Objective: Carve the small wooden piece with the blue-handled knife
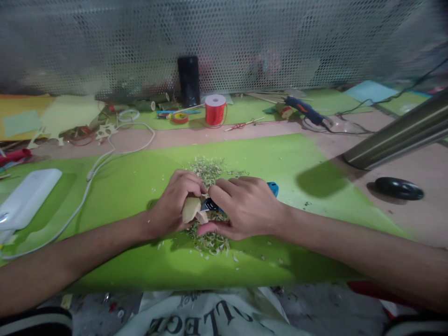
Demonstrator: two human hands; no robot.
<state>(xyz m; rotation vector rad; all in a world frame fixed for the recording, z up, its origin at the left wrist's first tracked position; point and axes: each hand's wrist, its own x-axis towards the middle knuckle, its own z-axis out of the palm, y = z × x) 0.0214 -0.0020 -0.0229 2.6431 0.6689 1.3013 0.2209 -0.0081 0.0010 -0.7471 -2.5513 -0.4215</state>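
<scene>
The 2 hands work close together above the green sheet (115, 186). The left hand (175, 200) is curled around a pale wooden piece (191, 209), fingers bent over its far side and the near end poking out below them. The right hand (248, 205) is wrapped in a fist around a blue-handled knife (273, 188), whose handle end shows past the knuckles; its thumb reaches forward beneath the wood's near end, though I cannot tell whether it presses on it. The short blade lies against the wood, between the 2 hands. Whether the fingers of the 2 hands touch is hard to tell.

Shavings (207, 169) lie heaped beneath and around the hands, with loose bits scattered farther out. To the left are a white power bank (30, 198) and a looping white cable (83, 200); to the right, a black oval object (399, 188) sits near a leaning metal cylinder (395, 133). Beyond the sheet stand a red spool (214, 113) and a dark phone-like slab (189, 81), with a blue glue gun (304, 110) farther right. A perforated panel (245, 42) closes off the back.
</scene>
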